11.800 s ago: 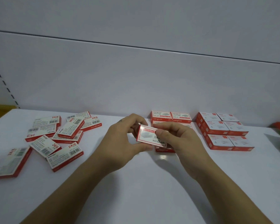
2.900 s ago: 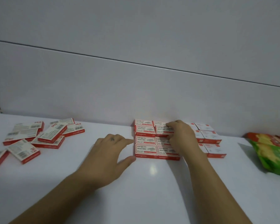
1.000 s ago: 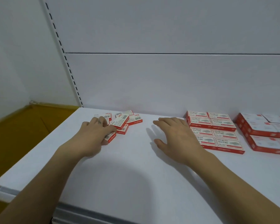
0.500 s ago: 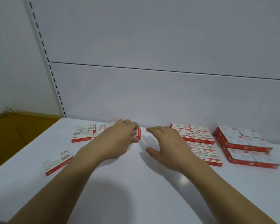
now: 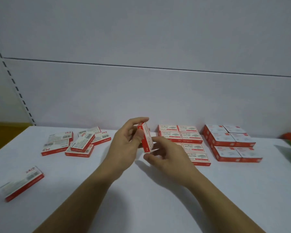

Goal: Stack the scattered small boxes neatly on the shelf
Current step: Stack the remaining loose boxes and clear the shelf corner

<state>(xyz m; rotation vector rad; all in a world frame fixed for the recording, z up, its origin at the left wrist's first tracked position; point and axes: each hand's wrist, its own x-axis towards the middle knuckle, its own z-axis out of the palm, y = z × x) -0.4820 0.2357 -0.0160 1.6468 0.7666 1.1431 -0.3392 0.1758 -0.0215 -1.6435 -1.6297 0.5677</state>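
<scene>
Head camera: the left hand (image 5: 124, 145) holds a small red-and-white staple box (image 5: 146, 138) on edge above the white shelf (image 5: 141, 199), thumb and curled fingers pinching its upper end. The right hand (image 5: 168, 157) is half-open just beside it, its loose fingers at the box's lower end. Scattered boxes (image 5: 81, 143) lie in a loose heap at left, with a lone box (image 5: 23, 182) nearer. Behind the hands sits a neat stack (image 5: 191, 140), and a second block (image 5: 230, 143) lies farther right.
</scene>
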